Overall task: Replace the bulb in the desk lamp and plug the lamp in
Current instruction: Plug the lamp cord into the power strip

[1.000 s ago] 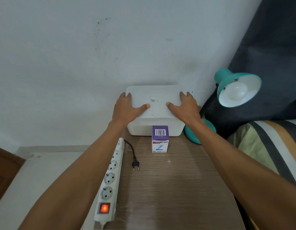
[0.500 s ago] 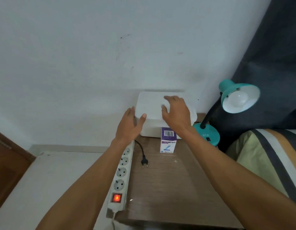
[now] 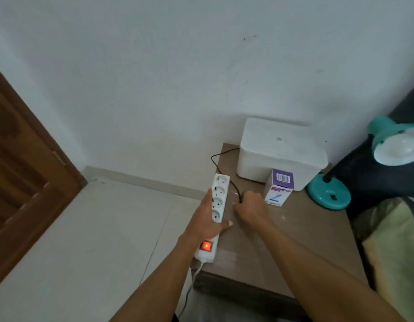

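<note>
A teal desk lamp [image 3: 328, 194] stands at the right of the wooden bedside table [image 3: 294, 247], a white bulb [image 3: 403, 145] in its shade. The lamp's black cord [image 3: 221, 169] runs left behind the white box and down to my right hand [image 3: 250, 209], which is closed around the plug; the plug itself is hidden in my fist. My left hand [image 3: 206, 223] grips the white power strip [image 3: 218, 201] along the table's left edge, its red switch [image 3: 206, 246] lit. A purple-and-white bulb carton [image 3: 279, 188] stands in front of the box.
A closed white storage box [image 3: 280, 154] sits at the back of the table against the wall. A dark headboard and striped bedding [image 3: 391, 240] lie to the right. A brown wooden door [image 3: 22, 173] stands at the left, pale floor tiles below.
Both hands left the white box's lid and came down to the table's left side. My left hand took the power strip and my right closed on the plug. The view swung left.
</note>
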